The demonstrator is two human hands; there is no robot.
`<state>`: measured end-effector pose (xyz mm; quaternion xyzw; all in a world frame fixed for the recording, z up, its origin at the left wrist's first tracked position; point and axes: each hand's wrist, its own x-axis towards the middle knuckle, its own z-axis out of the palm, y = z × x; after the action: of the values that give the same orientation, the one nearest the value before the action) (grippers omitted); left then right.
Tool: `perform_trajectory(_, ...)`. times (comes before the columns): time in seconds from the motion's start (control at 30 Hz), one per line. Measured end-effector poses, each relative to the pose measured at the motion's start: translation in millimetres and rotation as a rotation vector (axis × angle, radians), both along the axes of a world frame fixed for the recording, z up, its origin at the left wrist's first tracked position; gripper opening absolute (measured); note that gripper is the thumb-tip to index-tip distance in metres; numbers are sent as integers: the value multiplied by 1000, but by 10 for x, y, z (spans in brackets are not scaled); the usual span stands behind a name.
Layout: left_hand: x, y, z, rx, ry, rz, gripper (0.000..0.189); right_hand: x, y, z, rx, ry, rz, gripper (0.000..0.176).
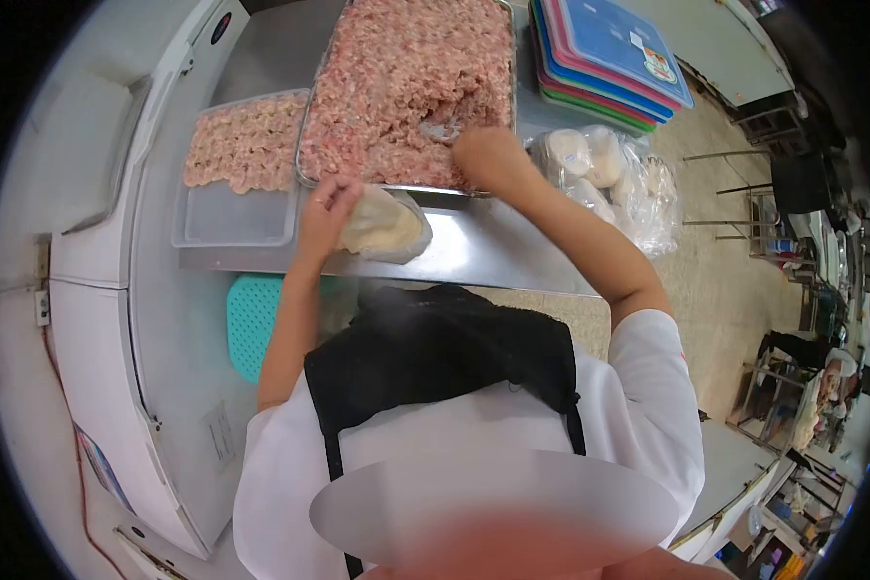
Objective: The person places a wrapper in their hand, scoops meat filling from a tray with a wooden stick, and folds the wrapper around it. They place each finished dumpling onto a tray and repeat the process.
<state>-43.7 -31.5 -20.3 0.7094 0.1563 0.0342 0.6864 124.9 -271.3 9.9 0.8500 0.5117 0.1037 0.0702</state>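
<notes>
A large metal tray [304, 155] is heaped with ground meat [387, 68], hollowed out near its right front. My right hand [483, 158] is closed at the edge of that hollow, its fingers mostly turned away from view. My left hand [329, 215] is pinched at the side of a clear bag of pale, round wrappers [385, 232], at the tray's front edge. To the left, a clear plastic container [237, 224] holds rows of small filled pieces [242, 145], with its front part bare.
Stacked coloured lids [619, 48] stand at the back right. Below them are plastic bags of pale rounds [590, 159]. A turquoise perforated basket [253, 324] is under the table's left front. White refrigerators [164, 290] line the left; a person [826, 387] is far right.
</notes>
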Motion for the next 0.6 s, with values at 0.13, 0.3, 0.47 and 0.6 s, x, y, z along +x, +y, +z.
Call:
perform_trajectory(0.13, 87, -10, 222, -630, -164, 194, 28, 309, -264, 297, -10, 65, -150, 15)
perform_trajectory(0.3, 234, 187, 336, -583, -193, 328, 32, 123, 87, -124, 105, 72, -173, 16)
perform_trajectory(0.47, 408, 394, 72, -746, -288, 478, 33, -410, 200, -10, 267, 246, -250, 19)
perform_trajectory(0.6, 579, 327, -38, -844, -269, 411, 30, -499, 139, 74, 455, 598, -392, 29)
